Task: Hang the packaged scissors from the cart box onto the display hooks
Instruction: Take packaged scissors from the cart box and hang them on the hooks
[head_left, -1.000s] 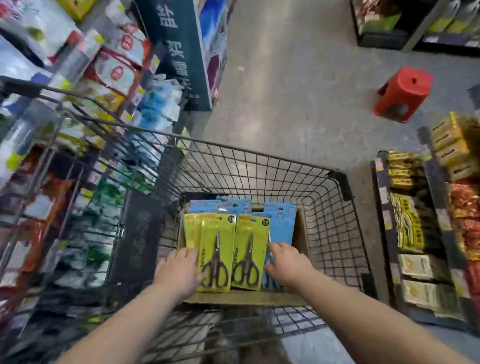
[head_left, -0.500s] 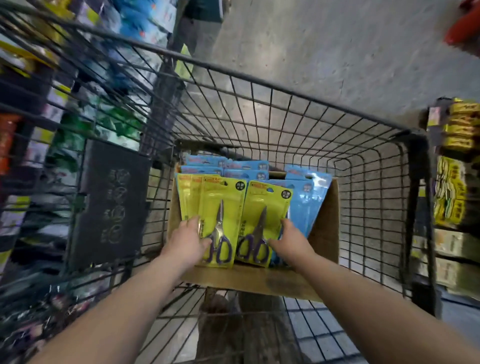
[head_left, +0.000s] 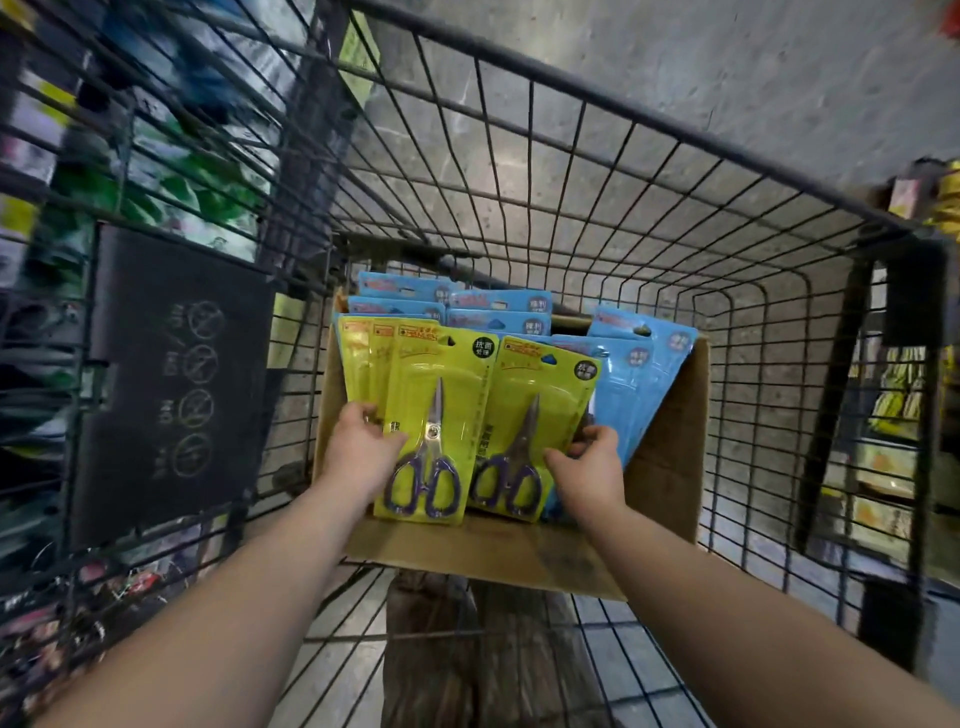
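As both stand boxed, the left hand (head_left: 358, 449) grips one yellow pack (head_left: 441, 384); the right hand (head_left: 592, 470) pinches a second pack (head_left: 540, 395). Its fingers (head_left: 597, 434) curl behind.

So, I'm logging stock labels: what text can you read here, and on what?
"抗菌处理": round badge on both front yellow packs.
"锋利", likely: badges on blue packs; second line blurred.
Too blurred: red brand labels.
Crossed-circle signs on cart placard; wording unreadable.
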